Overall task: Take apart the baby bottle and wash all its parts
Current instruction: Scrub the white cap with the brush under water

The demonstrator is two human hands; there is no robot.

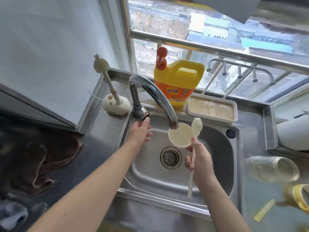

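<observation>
cream cup-shaped cap [181, 136], clear bottle [274, 169] lying sideways

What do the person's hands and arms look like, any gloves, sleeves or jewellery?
Nothing worn that shows. The left hand and right hand have no gloves, rings or watch, and the left forearm and right forearm are bare, with no sleeve in view.

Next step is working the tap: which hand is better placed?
Left. The left hand is open, empty and beside the faucet handle; the right hand grips the cap and brush.
</observation>
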